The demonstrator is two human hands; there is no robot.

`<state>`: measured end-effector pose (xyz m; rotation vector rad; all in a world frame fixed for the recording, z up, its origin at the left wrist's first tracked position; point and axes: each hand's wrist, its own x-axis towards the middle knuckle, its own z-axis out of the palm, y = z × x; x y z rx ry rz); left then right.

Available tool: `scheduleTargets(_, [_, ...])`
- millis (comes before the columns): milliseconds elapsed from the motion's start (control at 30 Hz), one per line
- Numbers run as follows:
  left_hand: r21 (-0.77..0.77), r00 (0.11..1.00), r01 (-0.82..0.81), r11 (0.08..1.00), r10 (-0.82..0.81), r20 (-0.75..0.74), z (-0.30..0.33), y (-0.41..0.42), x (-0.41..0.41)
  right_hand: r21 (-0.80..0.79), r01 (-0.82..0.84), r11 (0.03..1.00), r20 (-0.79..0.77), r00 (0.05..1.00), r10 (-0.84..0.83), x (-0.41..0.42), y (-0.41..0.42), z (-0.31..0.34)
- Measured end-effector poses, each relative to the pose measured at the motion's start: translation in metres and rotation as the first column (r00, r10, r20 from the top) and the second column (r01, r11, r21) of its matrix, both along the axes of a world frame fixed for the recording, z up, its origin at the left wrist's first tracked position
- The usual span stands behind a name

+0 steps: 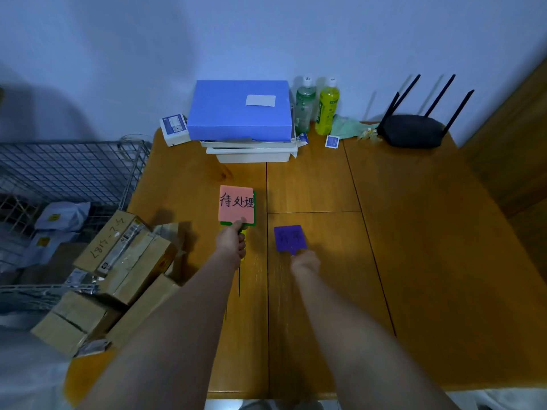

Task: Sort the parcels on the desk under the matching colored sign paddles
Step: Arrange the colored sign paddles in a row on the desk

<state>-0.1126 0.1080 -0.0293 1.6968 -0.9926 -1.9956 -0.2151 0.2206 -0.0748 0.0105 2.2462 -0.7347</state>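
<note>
My left hand grips the handles of stacked sign paddles above the desk's middle. The top one is a pink paddle with black characters, and a green paddle shows behind its right and lower edges. My right hand holds the handle of a purple paddle, just right of the desk's centre seam. Cardboard parcels are piled at the desk's left edge, partly overhanging it.
A blue box sits on white trays at the back of the wooden desk. Two bottles, a green cloth, small white packs and a black router line the back right. A wire basket with bagged parcels stands left.
</note>
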Motion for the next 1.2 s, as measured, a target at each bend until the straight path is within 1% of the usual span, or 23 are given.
scheduleTargets(267, [-0.009,1.0,0.015,1.0,-0.015,-0.002,-0.005,-0.001,-0.002,-0.048,0.141,0.989,0.034,0.99,-0.139,0.0,0.006,-0.007])
scheduleTargets(467, [-0.013,1.0,0.018,1.0,-0.018,0.009,-0.011,0.001,-0.002,-0.066,0.165,0.984,0.039,0.986,-0.163,-0.002,0.005,-0.013])
scheduleTargets(567, [-0.009,1.0,0.021,1.0,-0.021,0.01,-0.012,0.002,-0.002,-0.036,0.137,0.99,0.061,0.989,-0.135,-0.002,0.009,-0.005])
scheduleTargets(700, [-0.011,1.0,0.026,1.0,-0.026,-0.006,-0.008,0.003,-0.002,0.028,0.0,1.0,0.063,0.998,-0.002,-0.004,0.019,-0.002])
scheduleTargets(800, [-0.009,0.999,0.033,0.999,-0.033,-0.017,-0.001,0.003,-0.003,0.056,-0.079,0.995,0.03,0.997,0.078,-0.004,0.023,0.001])
scheduleTargets(933, [-0.012,0.999,0.029,0.999,-0.03,-0.041,0.015,0.006,-0.009,0.077,-0.115,0.99,-0.012,0.993,0.116,-0.008,0.025,0.019])
scheduleTargets(1000, [-0.008,0.996,0.026,1.0,-0.027,-0.085,0.025,0.009,-0.012,0.038,-0.128,0.991,-0.045,0.991,0.13,-0.012,0.023,0.033])
scheduleTargets(1067, [0.003,0.987,0.023,1.0,-0.022,-0.159,0.036,0.011,-0.016,-0.041,-0.148,0.988,-0.071,0.987,0.145,-0.017,0.017,0.047])
scheduleTargets(1200, [-0.01,0.963,0.057,0.998,-0.057,-0.262,0.054,0.015,-0.029,-0.309,-0.122,0.943,-0.059,0.992,0.109,-0.02,-0.002,0.085])
